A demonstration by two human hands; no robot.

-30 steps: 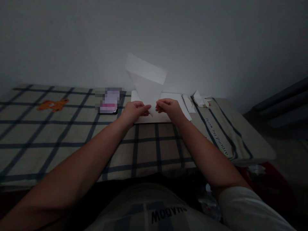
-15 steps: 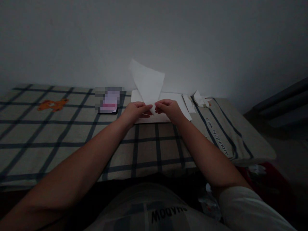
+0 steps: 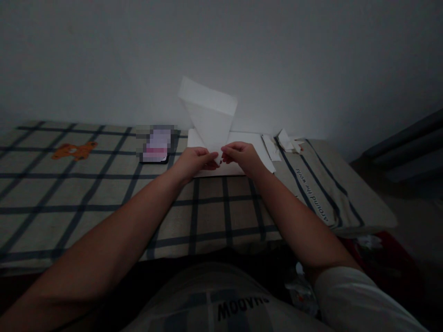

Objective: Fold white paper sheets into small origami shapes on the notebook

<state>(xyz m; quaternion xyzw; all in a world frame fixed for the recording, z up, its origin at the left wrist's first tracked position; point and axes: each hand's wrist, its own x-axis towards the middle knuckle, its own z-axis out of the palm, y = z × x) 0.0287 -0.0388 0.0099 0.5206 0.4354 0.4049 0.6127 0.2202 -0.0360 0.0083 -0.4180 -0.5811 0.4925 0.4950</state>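
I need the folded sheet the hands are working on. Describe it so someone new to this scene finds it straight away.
Start at the checked tablecloth by the pale wall, then find the flat stack of white paper at its far edge. Above it, the left hand and right hand pinch the bottom tip of the folded sheet. Unlike the stack and the paper scraps, it stands upright, raised off the table.
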